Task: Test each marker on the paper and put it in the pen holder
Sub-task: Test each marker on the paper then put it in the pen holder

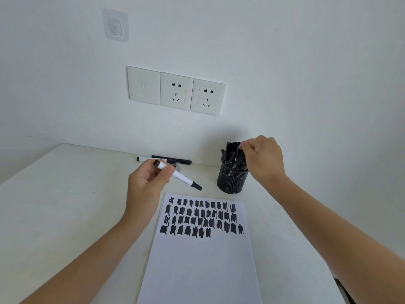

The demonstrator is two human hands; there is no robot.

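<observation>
My left hand (149,183) grips a white marker (182,177) with a black cap, held above the table and pointing down to the right. Over the black mesh pen holder (232,179), which is crowded with several black markers, my right hand (264,159) pinches the top of one marker (238,153) standing in it. The white paper (201,249) lies in front, its upper part filled with rows of black test scribbles. Two more markers lie near the wall: a white one (145,159) and a black one (173,160).
The white table (54,205) meets a white wall at the back. Wall sockets (176,91) and a clear adhesive hook (115,25) sit above. The table's right edge (337,279) drops off beside my right forearm.
</observation>
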